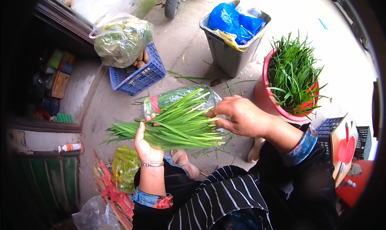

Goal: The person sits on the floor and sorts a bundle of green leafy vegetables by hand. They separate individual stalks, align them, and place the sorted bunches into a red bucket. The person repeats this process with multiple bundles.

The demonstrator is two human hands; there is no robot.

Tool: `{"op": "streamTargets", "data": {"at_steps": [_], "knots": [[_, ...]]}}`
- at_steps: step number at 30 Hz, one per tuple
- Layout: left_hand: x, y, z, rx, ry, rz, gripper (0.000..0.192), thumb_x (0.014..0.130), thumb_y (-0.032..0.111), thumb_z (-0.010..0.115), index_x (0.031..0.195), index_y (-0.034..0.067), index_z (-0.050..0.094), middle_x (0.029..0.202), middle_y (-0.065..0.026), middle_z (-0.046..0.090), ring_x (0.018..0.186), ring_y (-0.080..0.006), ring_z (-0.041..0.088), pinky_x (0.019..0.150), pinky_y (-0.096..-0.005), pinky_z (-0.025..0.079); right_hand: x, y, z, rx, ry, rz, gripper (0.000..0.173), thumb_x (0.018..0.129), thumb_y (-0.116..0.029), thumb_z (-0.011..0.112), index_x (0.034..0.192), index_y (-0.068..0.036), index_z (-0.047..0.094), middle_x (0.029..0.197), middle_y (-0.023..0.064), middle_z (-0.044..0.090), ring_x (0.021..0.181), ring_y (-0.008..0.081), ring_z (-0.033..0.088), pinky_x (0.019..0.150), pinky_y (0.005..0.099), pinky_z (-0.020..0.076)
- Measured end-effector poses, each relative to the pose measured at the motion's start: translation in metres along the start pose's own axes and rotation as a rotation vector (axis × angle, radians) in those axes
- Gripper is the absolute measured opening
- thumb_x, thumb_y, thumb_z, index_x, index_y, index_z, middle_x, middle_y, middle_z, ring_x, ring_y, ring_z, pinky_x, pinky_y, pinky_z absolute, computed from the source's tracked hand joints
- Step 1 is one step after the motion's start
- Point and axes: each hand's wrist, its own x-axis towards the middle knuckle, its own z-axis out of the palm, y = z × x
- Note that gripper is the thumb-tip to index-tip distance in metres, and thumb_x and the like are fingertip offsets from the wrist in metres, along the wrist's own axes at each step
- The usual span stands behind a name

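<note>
My left hand (147,147) holds a thick bunch of garlic chives (181,127) from below, its thumb along the near side and its fingertips showing at the far side. The leafy tips fan out to the left. Pale cut stalk ends point right. At these ends, my right hand (241,117) pinches a stalk between thumb and fingers. Behind the bunch lies a clear plastic bag (169,94) with more green stalks inside and a red band around it. The bunch partly covers this bag.
A red bucket (260,94) packed with green leaves stands at right. Beyond are a grey bin (224,56) with blue bags and a blue crate (141,82) under a bag of vegetables (122,38). A yellow-green bag (125,166) lies lower left; a red strainer (346,150) at right.
</note>
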Motion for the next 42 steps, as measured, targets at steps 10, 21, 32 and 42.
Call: {"op": "streamTargets", "data": {"at_steps": [10,21,32,42], "knots": [[0.006,0.009,-0.011,0.042,-0.147,-0.003,0.019,0.090,0.017,0.047,0.099,0.002,0.055,0.105,-0.0109,0.058,0.084,-0.0180,0.054,0.081,-0.0329,0.047,0.005,0.009,0.014,-0.167,-0.205,0.038,0.021,0.085,-0.025,0.050,0.082,-0.006,0.057,0.068,0.0145,0.058,0.070,0.0339,0.058,0.066,0.0443,0.0440],[0.009,0.029,-0.015,-0.081,-0.051,0.039,0.016,0.089,0.014,0.048,0.098,0.003,0.055,0.106,-0.0083,0.057,0.086,-0.0171,0.054,0.083,-0.0339,0.047,0.002,0.017,-0.004,0.192,0.129,0.076,0.018,0.075,-0.021,0.064,0.087,-0.008,0.065,0.082,0.0115,0.063,0.078,0.0292,0.061,0.070,0.0379,0.0486],[0.007,0.012,-0.011,-0.009,-0.094,0.009,0.021,0.090,0.017,0.047,0.101,0.001,0.055,0.107,-0.0109,0.058,0.088,-0.0197,0.056,0.083,-0.0352,0.047,0.014,0.010,0.044,0.378,0.108,0.141,0.017,0.071,-0.017,0.068,0.082,-0.006,0.063,0.084,0.0112,0.063,0.085,0.0277,0.060,0.076,0.0347,0.0470],[0.009,0.036,-0.016,-0.076,-0.062,0.125,0.015,0.090,0.012,0.046,0.098,0.002,0.054,0.105,-0.0104,0.056,0.085,-0.0170,0.057,0.079,-0.0310,0.050,0.006,0.023,-0.009,-0.170,0.071,0.106,0.024,0.077,-0.016,0.063,0.100,-0.008,0.063,0.085,0.0102,0.065,0.083,0.0260,0.062,0.077,0.0363,0.0471]]}}
